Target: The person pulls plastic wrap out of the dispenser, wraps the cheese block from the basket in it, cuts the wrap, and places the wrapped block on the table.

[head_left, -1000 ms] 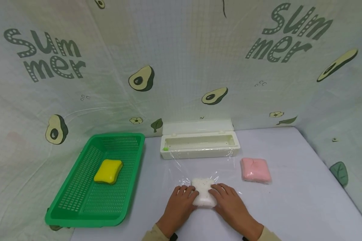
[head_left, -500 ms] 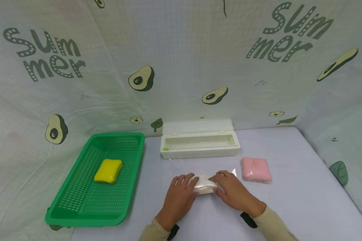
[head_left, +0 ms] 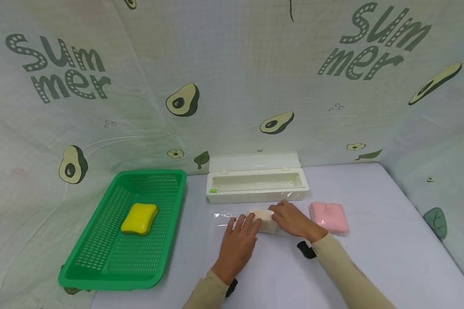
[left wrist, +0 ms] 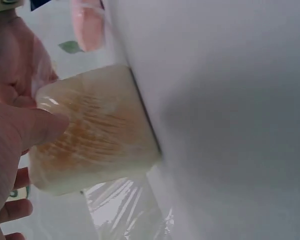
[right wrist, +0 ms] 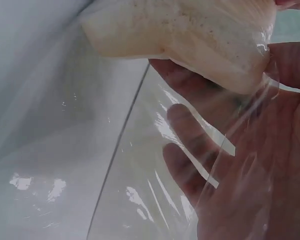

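Observation:
A cream-white, squarish block (head_left: 267, 224) with rounded edges stands tilted up between the two hands, one face browned in the left wrist view. Clear cling film (left wrist: 121, 204) covers that face and trails out beyond the block. The left hand (head_left: 237, 245) holds the block's left side, thumb (left wrist: 54, 126) on the wrinkled film over the browned face. At the other side the right hand (head_left: 295, 221) grips the upper edge between thumb and forefinger. Its remaining fingers (right wrist: 182, 120) are spread behind loose film in the right wrist view.
An open white cling film dispenser (head_left: 257, 196) stands at the back, just beyond the hands. Right of them lies a film-wrapped pink block (head_left: 328, 218). A green basket (head_left: 162, 266) on the left holds a yellow block (head_left: 139, 219). Behind rises a printed cloth wall (head_left: 232, 77).
From lying flat near the front, the block has moved away toward the dispenser and been tipped up. Both hands have travelled forward with it, and film now covers its near face.

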`<state>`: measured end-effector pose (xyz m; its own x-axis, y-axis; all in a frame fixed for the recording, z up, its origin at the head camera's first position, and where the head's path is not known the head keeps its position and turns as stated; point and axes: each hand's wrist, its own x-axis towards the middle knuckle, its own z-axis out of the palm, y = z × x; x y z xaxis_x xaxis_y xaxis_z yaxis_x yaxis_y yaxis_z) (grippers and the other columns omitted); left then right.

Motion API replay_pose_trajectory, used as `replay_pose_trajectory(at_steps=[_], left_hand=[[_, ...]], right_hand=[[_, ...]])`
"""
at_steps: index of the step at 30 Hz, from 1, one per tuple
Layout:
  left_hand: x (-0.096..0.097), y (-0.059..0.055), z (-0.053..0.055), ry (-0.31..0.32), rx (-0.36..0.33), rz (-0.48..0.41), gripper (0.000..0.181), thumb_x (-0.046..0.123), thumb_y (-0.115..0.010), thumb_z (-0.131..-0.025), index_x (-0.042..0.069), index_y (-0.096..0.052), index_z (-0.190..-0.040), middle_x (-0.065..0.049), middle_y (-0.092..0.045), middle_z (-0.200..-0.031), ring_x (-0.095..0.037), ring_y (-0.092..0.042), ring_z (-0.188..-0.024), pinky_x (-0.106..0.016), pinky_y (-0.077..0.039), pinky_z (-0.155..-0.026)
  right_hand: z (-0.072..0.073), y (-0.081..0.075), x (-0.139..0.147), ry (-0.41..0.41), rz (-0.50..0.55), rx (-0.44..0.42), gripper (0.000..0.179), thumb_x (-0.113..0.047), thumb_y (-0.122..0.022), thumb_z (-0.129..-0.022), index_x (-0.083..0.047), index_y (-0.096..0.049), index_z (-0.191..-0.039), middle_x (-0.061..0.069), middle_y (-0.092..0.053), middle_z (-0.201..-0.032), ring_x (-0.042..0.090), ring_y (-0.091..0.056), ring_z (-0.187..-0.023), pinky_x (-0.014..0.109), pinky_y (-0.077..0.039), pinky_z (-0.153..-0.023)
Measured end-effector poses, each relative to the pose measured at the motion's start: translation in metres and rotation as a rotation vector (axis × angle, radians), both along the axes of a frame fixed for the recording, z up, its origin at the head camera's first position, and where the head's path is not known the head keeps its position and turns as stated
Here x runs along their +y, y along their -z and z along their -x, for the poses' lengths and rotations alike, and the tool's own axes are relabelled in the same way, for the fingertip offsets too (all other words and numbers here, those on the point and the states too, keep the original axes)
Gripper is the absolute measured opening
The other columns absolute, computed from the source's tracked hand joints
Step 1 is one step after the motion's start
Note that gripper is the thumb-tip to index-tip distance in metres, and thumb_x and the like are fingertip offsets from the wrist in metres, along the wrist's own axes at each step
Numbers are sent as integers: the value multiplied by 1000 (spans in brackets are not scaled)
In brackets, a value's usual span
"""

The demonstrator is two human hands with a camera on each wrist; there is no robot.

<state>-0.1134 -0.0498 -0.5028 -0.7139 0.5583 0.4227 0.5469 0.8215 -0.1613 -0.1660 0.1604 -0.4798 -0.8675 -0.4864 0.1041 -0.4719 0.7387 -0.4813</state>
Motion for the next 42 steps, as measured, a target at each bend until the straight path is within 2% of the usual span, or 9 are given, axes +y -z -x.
replay_pose_trajectory(at_steps=[3, 7, 11, 16, 23, 32, 36, 39, 42], left_hand=[[0, 6, 8, -22, -10, -5, 71, 32, -80, -70, 19, -46, -130, -4, -45, -133, -23, -43, -117, -41, -34, -95], [1, 10, 19, -38, -30, -21, 77, 32, -81, -69, 17, -43, -135, -5, -43, -136, -25, -41, -120, -41, -34, -96], [0, 13, 29, -54, -39, -23, 80, 34, -81, -69, 16, -42, -136, -6, -42, -137, -25, -40, -122, -40, -33, -96], [0, 16, 41, -57, -65, -38, 86, 37, -82, -66, 15, -40, -138, -7, -41, -137, -24, -40, -120, -40, -32, -95], [-1, 19, 52, -65, -110, -45, 84, 43, -76, -73, 17, -35, -141, -5, -40, -137, -23, -38, -119, -41, -31, -95], [1, 20, 60, -72, -171, -115, 78, 46, -68, -79, 16, -35, -142, -2, -40, -137, -21, -40, -116, -41, -30, -89], [-2, 16, 62, -64, -223, -231, 69, 42, -66, -83, 17, -37, -141, 0, -42, -137, -20, -39, -116, -41, -29, -90], [-11, 9, 65, -64, -221, -390, 56, 34, -65, -86, 17, -45, -135, -1, -44, -134, -21, -39, -116, -42, -29, -90], [-25, 4, 73, -107, -186, -570, 44, 25, -65, -86, 14, -52, -127, -2, -47, -128, -23, -40, -115, -44, -28, -90]], right_hand=[[8, 1, -1, 20, -13, -4, 28, -12, -44, -93, -4, -64, -110, 5, -62, -101, 23, -53, -93, 40, -43, -81], [14, 1, -5, 113, -17, 24, 28, -18, -47, -92, -7, -64, -111, 3, -63, -96, 22, -55, -89, 39, -44, -77], [15, 1, -11, 187, -34, 210, 27, -21, -55, -89, -5, -63, -109, 6, -63, -96, 25, -58, -90, 41, -45, -78], [12, 5, -18, 149, -69, 429, 35, -19, -66, -83, -5, -60, -114, 11, -56, -111, 30, -51, -104, 45, -40, -88], [11, 18, -19, 102, -133, 474, 42, -21, -70, -81, -7, -58, -119, 9, -54, -116, 30, -46, -109, 46, -35, -92], [15, 21, -17, 93, -145, 470, 48, -22, -71, -81, -7, -56, -124, 9, -55, -121, 30, -45, -111, 46, -35, -92], [16, 21, -16, 86, -139, 453, 47, -21, -70, -82, -8, -55, -125, 9, -54, -121, 30, -44, -112, 47, -33, -92], [17, 22, -16, 85, -132, 430, 46, -20, -69, -83, -9, -55, -126, 8, -53, -121, 30, -42, -113, 47, -32, -92], [17, 23, -16, 81, -119, 403, 47, -20, -69, -83, -10, -54, -126, 7, -53, -121, 30, -41, -114, 47, -30, -92]])
